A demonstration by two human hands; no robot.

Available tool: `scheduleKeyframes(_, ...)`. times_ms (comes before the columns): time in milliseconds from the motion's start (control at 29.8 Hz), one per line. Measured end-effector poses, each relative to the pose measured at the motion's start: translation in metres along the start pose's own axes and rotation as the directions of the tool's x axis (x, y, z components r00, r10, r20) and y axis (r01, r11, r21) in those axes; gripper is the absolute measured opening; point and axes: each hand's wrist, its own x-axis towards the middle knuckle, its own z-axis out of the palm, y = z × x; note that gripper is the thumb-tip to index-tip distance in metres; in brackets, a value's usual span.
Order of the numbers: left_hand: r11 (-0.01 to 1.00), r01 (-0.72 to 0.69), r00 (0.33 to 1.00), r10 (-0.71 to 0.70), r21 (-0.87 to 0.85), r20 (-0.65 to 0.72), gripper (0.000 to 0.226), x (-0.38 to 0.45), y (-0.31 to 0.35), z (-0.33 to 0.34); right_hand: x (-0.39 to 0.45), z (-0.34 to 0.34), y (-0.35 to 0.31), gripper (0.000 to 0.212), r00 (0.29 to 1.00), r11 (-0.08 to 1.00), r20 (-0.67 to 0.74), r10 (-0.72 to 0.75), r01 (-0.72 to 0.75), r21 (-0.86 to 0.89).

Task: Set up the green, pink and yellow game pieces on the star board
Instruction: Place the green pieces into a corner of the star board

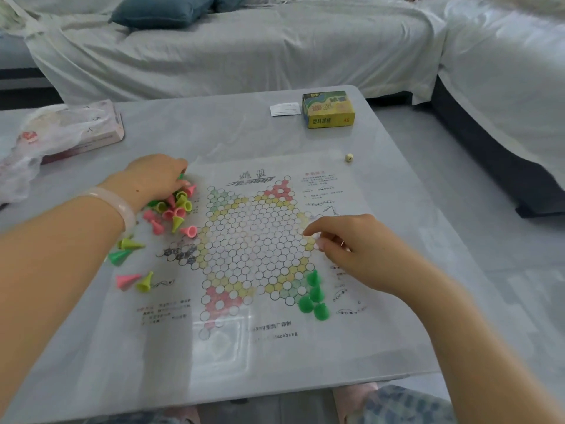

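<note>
Pieces (315, 296) (four green) on board (253, 240)

— Can you read anything on that yellow box (329, 109) at the far side of the worktop?
— The number 45 in red, at the right end of its front face, beside dark Chinese characters too blurred to make out. Its top edge shows a 45 as well, upside down.
— And the star board (253, 249)?
— A big brush-style Chinese heading at the top and columns of small print on both sides, none legible. Near the bottom runs a line in Latin letters; I cannot read it with certainty.
</note>
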Motion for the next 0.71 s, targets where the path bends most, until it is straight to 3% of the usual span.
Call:
scheduleKeyframes(134,1.0,-0.022,0.999,0.022,-0.002,-0.032,0.008,-0.003,0.005,0.008,-0.003,-0.002,0.002,0.028,1.0,1.0,-0.002,0.005,-0.005,0.0)
scheduleKeyframes(336,0.998,-0.034,0.99,0.026,-0.051,-0.136,0.009,-0.011,0.005,0.009,-0.006,-0.003,0.002,0.028,1.0,1.0,0.006,0.008,-0.008,0.001)
scheduleKeyframes(538,0.938,-0.044,0.957,-0.06,-0.345,-0.284,0.013,-0.033,0.008,-0.019,-0.005,-0.002,-0.001,0.028,1.0,1.0,0.008,0.004,-0.005,0.004)
scheduleKeyframes(605,0.829,-0.056,0.932,-0.157,-0.556,-0.327,0.013,-0.053,0.017,-0.03,-0.004,-0.001,-0.004,0.028,1.0,1.0,0.006,-0.001,0.001,0.012)
scheduleKeyframes(638,0.722,-0.053,0.912,-0.246,-0.69,-0.328,0.012,-0.067,0.025,-0.036,-0.005,-0.001,-0.005,0.028,1.0,1.0,0.006,-0.005,0.005,0.014)
scheduleKeyframes(706,0.376,-0.054,0.889,-0.403,-0.925,-0.216,0.01,-0.097,0.046,-0.04,-0.005,0.0,-0.009,0.028,1.0,1.0,0.004,-0.011,0.011,0.019)
